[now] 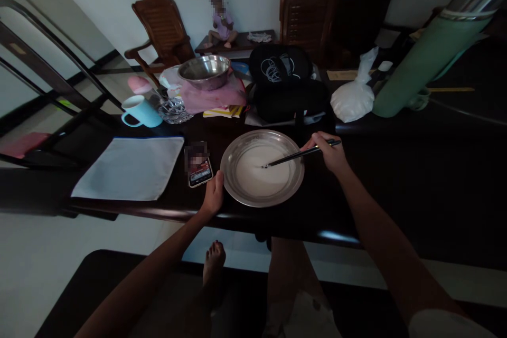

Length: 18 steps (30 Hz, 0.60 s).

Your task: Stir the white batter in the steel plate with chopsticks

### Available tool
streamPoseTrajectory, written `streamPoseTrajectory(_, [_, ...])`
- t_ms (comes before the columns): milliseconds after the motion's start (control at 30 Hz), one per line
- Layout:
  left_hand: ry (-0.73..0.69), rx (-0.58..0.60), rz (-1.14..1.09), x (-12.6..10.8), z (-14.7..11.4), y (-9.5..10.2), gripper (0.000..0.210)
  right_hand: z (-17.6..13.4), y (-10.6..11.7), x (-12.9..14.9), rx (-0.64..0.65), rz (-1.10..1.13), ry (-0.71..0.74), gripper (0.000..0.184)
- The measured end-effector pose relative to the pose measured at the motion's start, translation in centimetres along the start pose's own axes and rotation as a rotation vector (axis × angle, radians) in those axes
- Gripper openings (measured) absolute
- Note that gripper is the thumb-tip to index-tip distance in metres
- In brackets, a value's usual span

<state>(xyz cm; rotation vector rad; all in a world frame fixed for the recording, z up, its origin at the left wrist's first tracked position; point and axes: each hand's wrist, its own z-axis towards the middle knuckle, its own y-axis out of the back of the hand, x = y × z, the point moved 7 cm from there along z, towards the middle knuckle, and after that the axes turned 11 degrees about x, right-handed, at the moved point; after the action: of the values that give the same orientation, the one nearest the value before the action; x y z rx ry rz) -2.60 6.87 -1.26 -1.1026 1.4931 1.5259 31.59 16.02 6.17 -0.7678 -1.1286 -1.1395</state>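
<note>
A wide metal bowl on the dark table holds a milky white liquid. At the bowl's left edge, my left hand grips the rim, its fingers partly hidden beneath it. My right hand, on the other side, is closed around black chopsticks. Their tips dip into the liquid near the bowl's middle, with a few dark specks showing there. Just left of the bowl lies a phone with its screen lit.
Left of the phone lies a pale cloth pouch. Behind stand a light-blue mug, a second metal bowl, black bags, a tied bag of white powder and a tall green thermos. Farther back, a person sits on a bench.
</note>
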Motion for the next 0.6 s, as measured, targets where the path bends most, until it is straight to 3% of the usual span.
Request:
streamPoseTrajectory(67, [0.002,-0.003,0.002,0.0,0.0,0.0,0.060,0.0,0.0,0.0,-0.001,0.016,0.014,0.051])
streamPoseTrajectory(200, [0.000,-0.007,-0.002,-0.1,0.0,0.0,0.060,0.1,-1.1,-0.1,0.118,-0.018,0.002,0.046])
streamPoseTrajectory(400, [-0.013,-0.001,-0.006,-0.2,0.0,-0.1,0.060,0.0,0.1,0.2,-0.001,0.009,0.014,0.049])
streamPoseTrajectory(600, [-0.020,0.005,0.013,-0.3,0.0,-0.1,0.063,0.0,-0.9,0.1,0.112,-0.014,-0.007,0.044])
